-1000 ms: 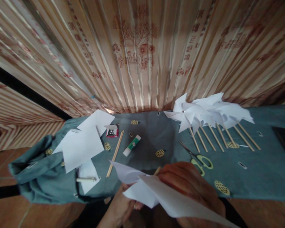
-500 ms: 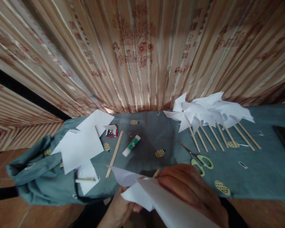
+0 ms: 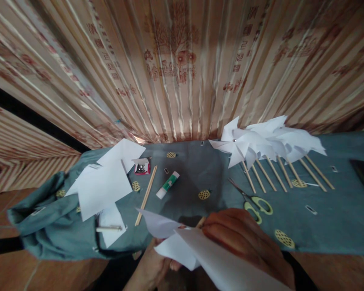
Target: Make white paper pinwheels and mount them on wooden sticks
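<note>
A white paper pinwheel (image 3: 182,246) with folded blades is between my hands at the table's near edge. My left hand (image 3: 151,264) is closed on it from below and behind; the blades hide part of the fingers. Over its right side, my right hand (image 3: 245,242) is closed, with the tip of a wooden stick (image 3: 201,222) poking out by its fingertips. Whether that stick is joined to the pinwheel cannot be seen. Just beyond my right hand lie scissors (image 3: 257,204) with light green handles. A glue stick (image 3: 168,185) lies ahead of my hands.
Several finished pinwheels (image 3: 261,141) on sticks lie at the back right. Two loose wooden sticks (image 3: 146,196), a small red-and-white box (image 3: 142,166) of metal pins, white paper sheets (image 3: 104,190) and a pen (image 3: 109,228) are on the left. A curtain (image 3: 182,101) hangs behind the table.
Almost nothing differs. The near part of the paper at the bottom has shifted slightly to the right; both hands keep their hold.
</note>
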Demonstrator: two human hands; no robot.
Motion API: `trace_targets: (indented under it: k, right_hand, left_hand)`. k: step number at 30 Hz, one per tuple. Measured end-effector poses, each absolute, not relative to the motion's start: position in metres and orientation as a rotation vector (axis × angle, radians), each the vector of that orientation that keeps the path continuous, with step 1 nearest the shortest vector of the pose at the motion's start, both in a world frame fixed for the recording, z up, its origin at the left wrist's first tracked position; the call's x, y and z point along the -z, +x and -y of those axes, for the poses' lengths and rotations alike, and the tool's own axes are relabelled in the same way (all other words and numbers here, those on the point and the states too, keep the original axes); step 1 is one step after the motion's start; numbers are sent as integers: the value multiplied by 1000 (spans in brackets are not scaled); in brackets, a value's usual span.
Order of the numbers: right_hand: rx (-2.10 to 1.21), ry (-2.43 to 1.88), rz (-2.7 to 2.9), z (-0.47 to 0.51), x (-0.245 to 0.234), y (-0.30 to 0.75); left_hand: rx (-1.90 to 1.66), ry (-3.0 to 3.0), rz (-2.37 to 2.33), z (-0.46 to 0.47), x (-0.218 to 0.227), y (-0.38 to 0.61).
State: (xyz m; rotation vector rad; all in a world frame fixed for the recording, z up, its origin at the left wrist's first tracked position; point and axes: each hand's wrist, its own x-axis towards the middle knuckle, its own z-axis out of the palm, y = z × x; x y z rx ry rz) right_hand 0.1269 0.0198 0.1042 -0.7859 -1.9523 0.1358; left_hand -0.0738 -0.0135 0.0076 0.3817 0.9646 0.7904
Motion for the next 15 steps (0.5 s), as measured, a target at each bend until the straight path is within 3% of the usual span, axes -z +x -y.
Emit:
trace_targets:
  k: [8,15]
  right_hand:
    - [-194,-792,1920,-21,-105,122]
    - [-358,-860,1742,-17,-94,115]
  left_hand:
    - [-798,391,-971,13,-3,-75]
    - [-910,498,-1020,12,-30,-65]
